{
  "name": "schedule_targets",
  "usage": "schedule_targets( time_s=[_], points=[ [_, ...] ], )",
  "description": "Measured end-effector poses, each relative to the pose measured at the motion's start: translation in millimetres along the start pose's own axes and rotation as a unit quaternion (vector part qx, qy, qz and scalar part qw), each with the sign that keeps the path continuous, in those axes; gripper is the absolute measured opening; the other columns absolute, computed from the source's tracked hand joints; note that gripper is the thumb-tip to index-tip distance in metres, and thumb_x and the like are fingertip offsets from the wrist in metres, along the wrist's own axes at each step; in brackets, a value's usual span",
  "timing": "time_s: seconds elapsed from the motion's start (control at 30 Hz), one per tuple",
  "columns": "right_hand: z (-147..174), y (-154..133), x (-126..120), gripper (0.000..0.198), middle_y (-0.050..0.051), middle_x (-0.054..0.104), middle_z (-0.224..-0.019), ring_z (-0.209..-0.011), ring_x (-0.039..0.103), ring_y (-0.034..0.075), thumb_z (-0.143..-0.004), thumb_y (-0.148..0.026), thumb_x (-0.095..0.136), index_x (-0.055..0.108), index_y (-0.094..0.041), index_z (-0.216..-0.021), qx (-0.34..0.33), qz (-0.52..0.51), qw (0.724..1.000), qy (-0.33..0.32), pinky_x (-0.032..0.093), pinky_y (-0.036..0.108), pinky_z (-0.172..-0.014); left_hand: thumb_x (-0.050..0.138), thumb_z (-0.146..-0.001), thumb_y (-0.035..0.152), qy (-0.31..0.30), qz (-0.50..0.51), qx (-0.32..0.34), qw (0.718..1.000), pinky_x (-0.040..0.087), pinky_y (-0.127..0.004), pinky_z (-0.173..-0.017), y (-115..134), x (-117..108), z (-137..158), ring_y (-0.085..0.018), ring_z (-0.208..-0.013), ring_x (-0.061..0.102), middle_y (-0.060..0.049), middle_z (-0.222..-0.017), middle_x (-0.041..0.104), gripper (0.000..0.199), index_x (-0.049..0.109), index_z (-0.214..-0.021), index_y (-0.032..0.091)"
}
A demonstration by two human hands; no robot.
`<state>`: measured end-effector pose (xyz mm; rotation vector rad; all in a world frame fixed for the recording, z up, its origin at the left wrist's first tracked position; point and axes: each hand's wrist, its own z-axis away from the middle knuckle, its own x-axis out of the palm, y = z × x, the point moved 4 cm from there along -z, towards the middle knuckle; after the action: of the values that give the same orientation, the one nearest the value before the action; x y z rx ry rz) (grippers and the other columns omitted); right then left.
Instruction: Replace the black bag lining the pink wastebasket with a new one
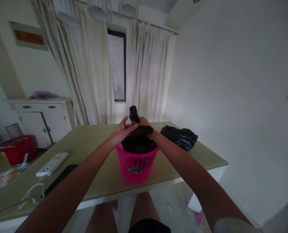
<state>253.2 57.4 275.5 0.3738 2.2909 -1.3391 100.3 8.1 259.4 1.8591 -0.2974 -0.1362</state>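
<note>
A pink perforated plastic basket point(136, 166) stands on the green table point(90, 142) near its front edge, with a black plastic bag point(139, 142) filling it. Both hands meet above the basket's far rim. My left hand point(121, 131) pinches the gathered top of the bag, whose twisted end point(134, 114) sticks up between the hands. My right hand point(145, 124) grips the same gathered neck from the right, partly hidden behind the bag.
A second crumpled black bag point(180, 137) lies on the table to the right. A white power bank point(52, 164) with cable and a dark phone point(61, 178) lie at the left. A white cabinet point(43, 119), red box point(14, 149) and curtains point(90, 68) stand behind.
</note>
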Motion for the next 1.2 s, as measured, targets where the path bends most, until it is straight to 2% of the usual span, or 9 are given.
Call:
schedule_targets(
  time_s=[0.1, 0.3, 0.43, 0.57, 0.77, 0.9, 1.0, 1.13, 1.2],
  points=[
    [7.3, -18.4, 3.7, 0.027, 0.007, 0.074, -0.089, -0.099, 0.071, 0.030, -0.074, -0.037, 0.089, 0.070, -0.020, -0.080, -0.090, 0.096, 0.989, -0.061, 0.051, 0.038, -0.094, 0.093, -0.072, 0.068, -0.040, -0.041, -0.023, 0.998, 0.035, -0.024, -0.044, -1.1, 4.1, 1.0, -0.015, -0.048, 0.058, -0.001, -0.062, 0.069, 0.073, 0.071, -0.118, 0.015],
    [40.0, -34.4, 11.4, 0.034, 0.005, 0.078, -0.095, -0.096, 0.074, 0.023, -0.085, -0.050, 0.083, 0.075, -0.019, -0.093, -0.073, -0.148, 0.958, -0.234, 0.055, 0.041, -0.103, 0.062, -0.095, 0.069, 0.083, -0.063, -0.005, 0.995, 0.033, -0.025, -0.040, -5.8, -7.5, -10.0, -0.013, -0.036, 0.044, 0.005, -0.048, 0.055, 0.065, 0.073, -0.127, 0.013],
    [28.5, -13.8, 15.9, 0.040, 0.005, 0.074, -0.077, -0.076, 0.069, 0.020, -0.093, -0.055, 0.076, 0.071, -0.019, -0.078, 0.018, -0.180, 0.979, -0.096, 0.057, 0.034, -0.082, 0.060, -0.099, 0.055, 0.111, -0.124, 0.019, 0.986, 0.040, -0.028, -0.046, -6.3, -7.8, -13.3, -0.018, -0.042, 0.054, -0.002, -0.053, 0.061, 0.044, 0.078, -0.102, 0.015],
    [8.4, 13.0, 23.0, 0.010, 0.002, 0.074, -0.076, -0.072, 0.066, 0.019, -0.088, -0.025, 0.074, 0.074, -0.017, -0.082, 0.106, -0.168, 0.978, 0.063, 0.054, 0.031, -0.073, 0.068, -0.093, 0.029, 0.152, -0.233, 0.079, 0.957, 0.055, -0.038, -0.079, 0.9, -14.3, -1.6, -0.031, -0.083, 0.074, -0.010, -0.082, 0.076, 0.022, 0.081, -0.109, 0.019],
    [1.4, 8.4, 33.6, 0.005, -0.001, 0.077, -0.083, -0.088, 0.067, 0.020, -0.077, -0.022, 0.081, 0.078, -0.019, -0.080, 0.044, -0.159, 0.986, 0.009, 0.055, 0.034, -0.090, 0.050, -0.101, 0.024, 0.123, -0.435, 0.231, 0.861, 0.054, -0.046, -0.108, 9.1, -21.2, 9.3, -0.032, -0.108, 0.073, -0.013, -0.119, 0.072, 0.044, 0.075, -0.136, 0.022],
    [17.3, -1.8, 38.3, 0.018, 0.004, 0.079, -0.085, -0.086, 0.072, 0.023, -0.076, -0.034, 0.081, 0.079, -0.018, -0.084, 0.122, -0.297, 0.940, -0.111, 0.058, 0.037, -0.087, 0.053, -0.099, 0.024, 0.141, -0.343, 0.216, 0.903, 0.051, -0.045, -0.110, 9.8, -32.1, 2.9, -0.034, -0.111, 0.070, -0.015, -0.114, 0.071, 0.031, 0.080, -0.113, 0.018],
    [27.9, -10.3, 34.8, 0.030, 0.004, 0.079, -0.087, -0.087, 0.073, 0.023, -0.070, -0.035, 0.087, 0.077, -0.017, -0.091, 0.107, -0.321, 0.928, -0.156, 0.059, 0.037, -0.088, 0.062, -0.096, 0.029, 0.143, -0.267, 0.149, 0.941, 0.052, -0.044, -0.103, 8.7, -36.2, -3.5, -0.036, -0.106, 0.071, -0.013, -0.096, 0.075, 0.020, 0.079, -0.094, 0.020],
    [26.9, -13.7, 23.2, 0.028, 0.004, 0.072, -0.097, -0.095, 0.068, 0.024, -0.069, -0.019, 0.080, 0.069, -0.018, -0.095, -0.030, -0.050, 0.994, -0.087, 0.056, 0.041, -0.095, 0.070, -0.094, 0.031, 0.163, -0.177, 0.090, 0.966, 0.054, -0.035, -0.087, 5.8, -39.1, -12.0, -0.031, -0.095, 0.073, -0.009, -0.085, 0.076, 0.015, 0.077, -0.086, 0.020],
    [26.9, -19.9, 18.4, 0.037, 0.007, 0.067, -0.110, -0.106, 0.065, 0.025, -0.071, -0.014, 0.079, 0.065, -0.018, -0.105, -0.139, 0.093, 0.986, -0.009, 0.054, 0.044, -0.101, 0.068, -0.096, 0.030, 0.169, -0.104, 0.043, 0.979, 0.055, -0.031, -0.076, 0.2, -41.5, -16.4, -0.025, -0.083, 0.072, -0.007, -0.079, 0.075, 0.018, 0.074, -0.084, 0.019]
  ],
)
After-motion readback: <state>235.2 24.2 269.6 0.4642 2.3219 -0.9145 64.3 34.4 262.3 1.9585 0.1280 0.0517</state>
